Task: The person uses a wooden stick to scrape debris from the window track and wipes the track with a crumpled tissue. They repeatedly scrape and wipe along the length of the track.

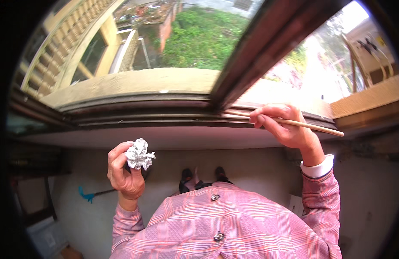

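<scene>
Crumpled white paper (140,154), perhaps tissue, is pinched in my left hand (125,173), held below the window ledge. My right hand (286,124) grips a thin wooden stick (311,126), like a chopstick. The stick's far tip points left and lies at the dark window track (160,115), close to the foot of the upright window frame (251,55). Its other end sticks out to the right past my wrist. Whether the tip presses into the groove cannot be made out.
Outside lie a pale sill (138,81), a balustrade (57,48) and green grass (202,39). A wooden ledge (371,97) borders the right side. On the floor below is a blue-ended rod (87,195); a pale bin (45,236) stands at lower left.
</scene>
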The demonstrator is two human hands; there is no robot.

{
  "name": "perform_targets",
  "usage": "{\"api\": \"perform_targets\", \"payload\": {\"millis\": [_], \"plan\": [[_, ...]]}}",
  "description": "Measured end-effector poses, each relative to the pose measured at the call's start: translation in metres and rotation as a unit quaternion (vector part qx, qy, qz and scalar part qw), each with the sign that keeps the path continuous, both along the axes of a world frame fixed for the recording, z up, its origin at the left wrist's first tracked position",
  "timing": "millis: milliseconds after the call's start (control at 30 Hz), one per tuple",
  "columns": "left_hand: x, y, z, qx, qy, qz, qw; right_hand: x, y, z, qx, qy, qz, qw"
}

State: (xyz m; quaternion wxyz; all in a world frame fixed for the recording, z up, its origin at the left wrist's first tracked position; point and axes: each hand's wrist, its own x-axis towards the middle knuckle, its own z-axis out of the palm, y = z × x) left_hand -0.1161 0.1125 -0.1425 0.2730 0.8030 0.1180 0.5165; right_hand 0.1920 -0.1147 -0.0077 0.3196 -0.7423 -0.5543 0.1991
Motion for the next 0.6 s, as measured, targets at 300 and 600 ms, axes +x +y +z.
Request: {"api": "perform_targets", "payload": {"millis": [300,600], "plan": [[0.082,-0.046,0.033,0.073,-0.019,-0.177,0.981,0.06,-0.116,0.016,-0.025,-0.01,-0.204,0.979],[0.211,-0.109,0.043,0.051,-0.044,-0.064,0.996,0.11,-0.115,-0.03,0.099,-0.046,0.03,0.994]]}}
